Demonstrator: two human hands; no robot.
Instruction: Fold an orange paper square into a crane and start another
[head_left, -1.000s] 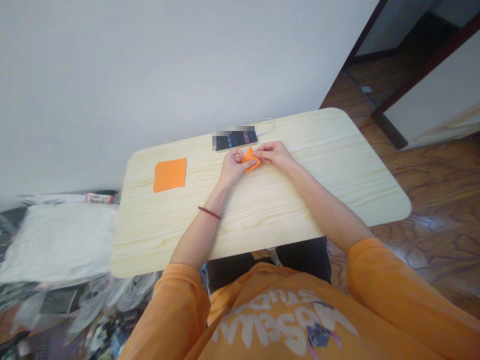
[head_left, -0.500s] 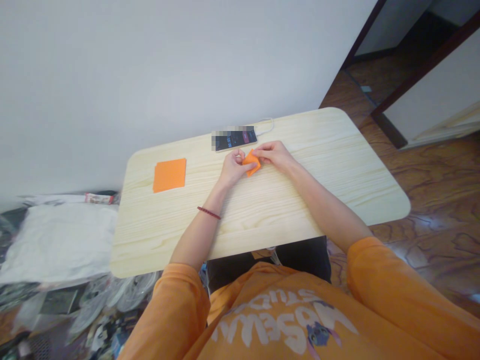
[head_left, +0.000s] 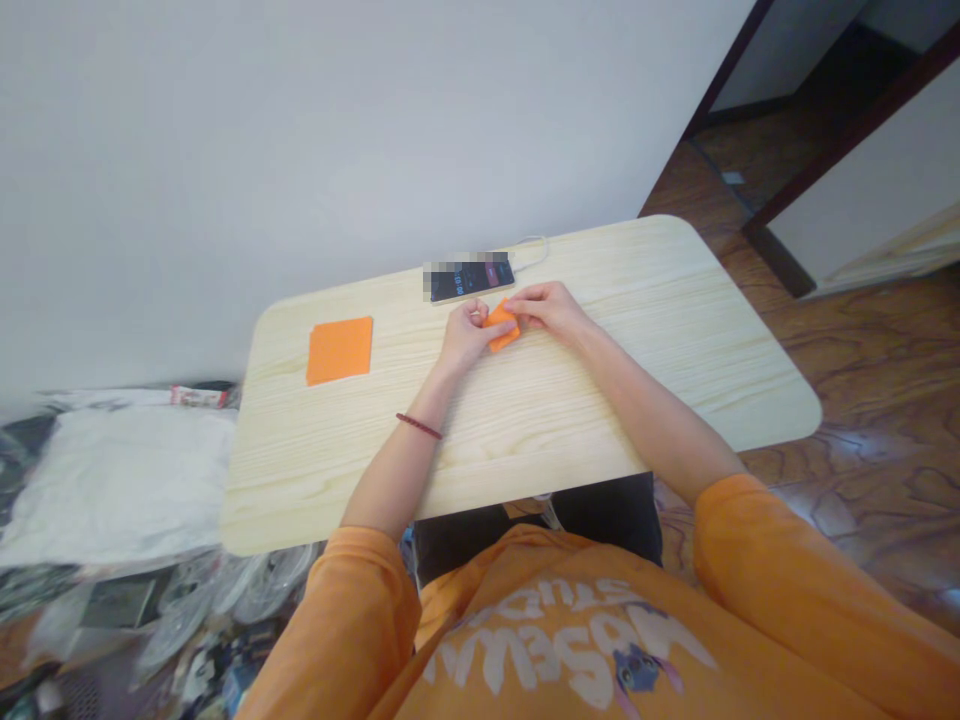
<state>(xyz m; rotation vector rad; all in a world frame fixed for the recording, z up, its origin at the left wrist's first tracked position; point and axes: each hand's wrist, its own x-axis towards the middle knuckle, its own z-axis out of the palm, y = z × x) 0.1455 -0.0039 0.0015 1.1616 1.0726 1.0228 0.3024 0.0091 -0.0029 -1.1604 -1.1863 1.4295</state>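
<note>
A small folded piece of orange paper (head_left: 502, 325) is held over the middle of the table, just in front of the phone. My left hand (head_left: 466, 334) pinches its left side, thumb lying across the paper. From the right, my right hand (head_left: 551, 308) grips the paper's upper right corner between thumb and fingertips. The fingers under the paper are hidden. Farther left lies a stack of square orange paper sheets (head_left: 340, 350), its edges slightly uneven, apart from both hands.
A phone (head_left: 472, 279) with a lit screen lies at the table's back edge, a white cable (head_left: 532, 262) running from its right end. The pale wooden table (head_left: 675, 330) stands against a white wall. Bagged items and a white cloth-like bundle (head_left: 135, 470) sit left of it.
The folded paper has tilted slightly and its lower edge has shifted a little up and left. Both hands keep their hold in nearly the same place.
</note>
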